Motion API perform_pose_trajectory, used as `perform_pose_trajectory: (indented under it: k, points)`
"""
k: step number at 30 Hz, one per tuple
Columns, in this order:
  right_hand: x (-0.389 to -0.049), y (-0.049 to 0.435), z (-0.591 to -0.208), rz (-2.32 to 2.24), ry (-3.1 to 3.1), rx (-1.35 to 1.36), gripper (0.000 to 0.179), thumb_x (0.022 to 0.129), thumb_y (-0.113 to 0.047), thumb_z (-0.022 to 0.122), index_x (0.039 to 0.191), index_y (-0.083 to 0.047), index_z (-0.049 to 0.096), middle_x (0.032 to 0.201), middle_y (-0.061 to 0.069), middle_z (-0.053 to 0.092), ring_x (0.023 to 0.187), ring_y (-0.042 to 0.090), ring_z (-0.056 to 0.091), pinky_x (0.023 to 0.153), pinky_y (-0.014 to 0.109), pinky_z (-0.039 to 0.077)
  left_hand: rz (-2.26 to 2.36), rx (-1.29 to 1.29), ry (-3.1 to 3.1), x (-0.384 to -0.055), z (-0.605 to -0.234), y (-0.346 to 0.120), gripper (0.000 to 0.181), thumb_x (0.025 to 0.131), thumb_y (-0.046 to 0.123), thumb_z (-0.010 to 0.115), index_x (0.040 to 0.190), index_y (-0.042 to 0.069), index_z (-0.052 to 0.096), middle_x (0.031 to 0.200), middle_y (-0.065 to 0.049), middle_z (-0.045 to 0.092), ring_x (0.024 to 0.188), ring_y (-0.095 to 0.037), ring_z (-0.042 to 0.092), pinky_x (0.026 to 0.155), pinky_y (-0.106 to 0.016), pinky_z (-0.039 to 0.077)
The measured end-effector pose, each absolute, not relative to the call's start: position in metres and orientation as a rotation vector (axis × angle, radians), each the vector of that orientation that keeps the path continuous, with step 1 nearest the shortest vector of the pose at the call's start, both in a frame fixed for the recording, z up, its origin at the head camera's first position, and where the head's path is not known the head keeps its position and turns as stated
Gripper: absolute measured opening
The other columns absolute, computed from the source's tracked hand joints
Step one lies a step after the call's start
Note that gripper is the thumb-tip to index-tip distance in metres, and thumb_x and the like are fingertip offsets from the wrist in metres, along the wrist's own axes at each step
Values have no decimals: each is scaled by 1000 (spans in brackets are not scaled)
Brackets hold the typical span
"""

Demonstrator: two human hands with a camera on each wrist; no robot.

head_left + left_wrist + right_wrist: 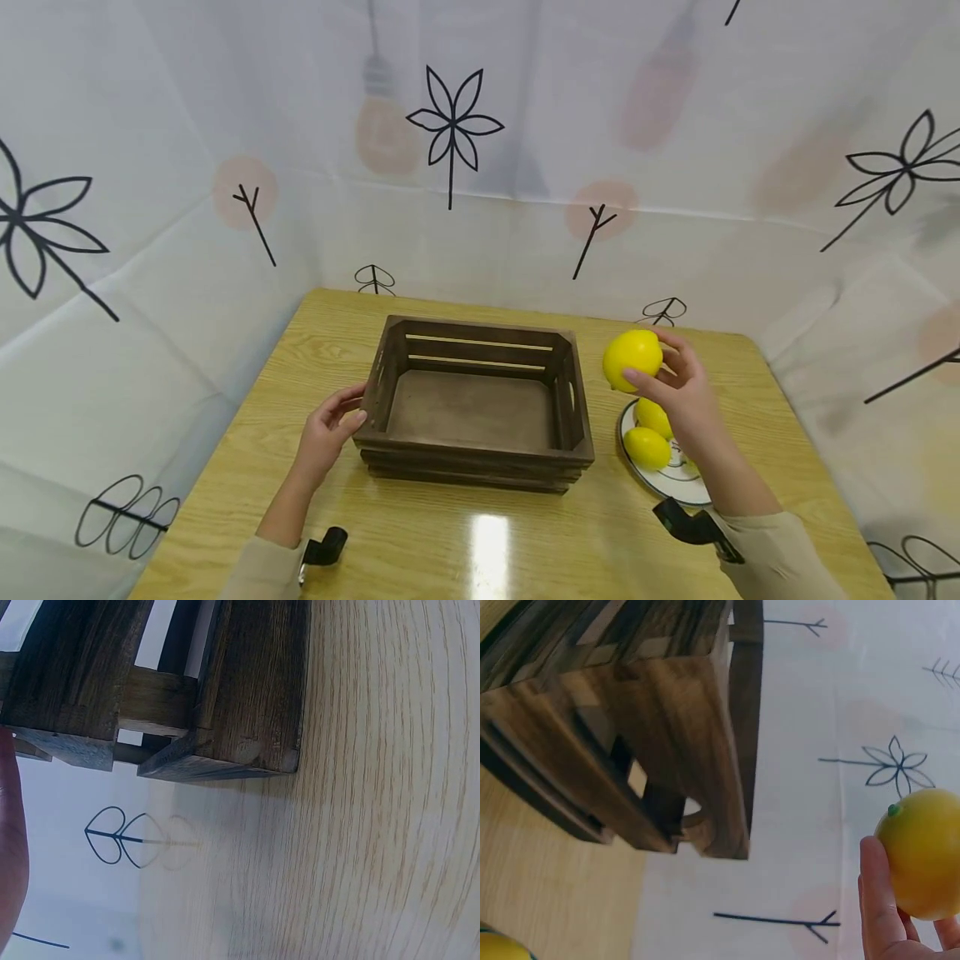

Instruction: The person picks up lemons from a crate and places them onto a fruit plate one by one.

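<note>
A dark brown wooden crate [472,408] with slatted sides stands on the table, its visible floor bare. My left hand [330,433] holds the crate's left end, fingers on the outside and thumb at the rim. In the left wrist view the crate's corner [247,742] fills the top, with a strip of the hand at the left edge. To the right of the crate, my right hand [686,392] grips a yellow lemon [632,360] above the table. The right wrist view shows this lemon [922,855] with its green stem end, held between thumb and fingers.
A white plate [678,487] with a dark rim sits right of the crate, partly hidden under my right forearm. Lemons [647,450] lie on it. The wooden table [405,533] meets a patterned white cloth [517,242] at its back and sides.
</note>
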State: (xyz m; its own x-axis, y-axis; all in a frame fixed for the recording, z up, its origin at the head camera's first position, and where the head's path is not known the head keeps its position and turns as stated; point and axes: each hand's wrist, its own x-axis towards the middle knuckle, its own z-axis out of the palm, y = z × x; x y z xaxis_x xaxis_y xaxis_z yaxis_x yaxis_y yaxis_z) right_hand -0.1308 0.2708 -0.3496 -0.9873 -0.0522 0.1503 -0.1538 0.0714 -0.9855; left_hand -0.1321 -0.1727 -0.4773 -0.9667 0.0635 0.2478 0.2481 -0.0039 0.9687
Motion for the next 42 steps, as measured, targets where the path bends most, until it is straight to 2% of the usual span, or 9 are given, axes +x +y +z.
perform_pose_trajectory:
  k: [10,16,23,42]
  points:
    - [-119,296,-369,2134,-2168,82,47,88,0,61,127,-20,42,114,-1,48,90,7,60,70,21,52,-2107,-344,-2110,-132,-481,-172,40,91,-1,56,128,-11,46,120,6,54,108,-11,51,86,-18,44]
    - [-111,310,-378,2114,-2183,-18,49,89,-4,62,128,-22,40,113,-3,46,88,4,59,69,19,51,-2114,-362,-2083,-132,-483,-170,39,90,-3,55,127,-13,46,120,7,54,108,-12,51,85,-18,45]
    - [-107,325,-395,2070,-2203,-151,52,89,-6,63,131,-21,37,112,-3,45,86,5,57,69,18,51,-2106,-354,-2100,-133,-484,-170,38,91,-2,55,128,-11,47,121,2,53,108,-14,50,85,-19,45]
    - [-94,335,-434,2092,-2118,-475,53,84,-7,69,121,-27,37,113,-5,42,85,3,54,69,18,51,-2106,-353,-2090,-133,-482,-171,38,91,-2,54,127,-11,47,121,1,53,108,-13,50,86,-19,44]
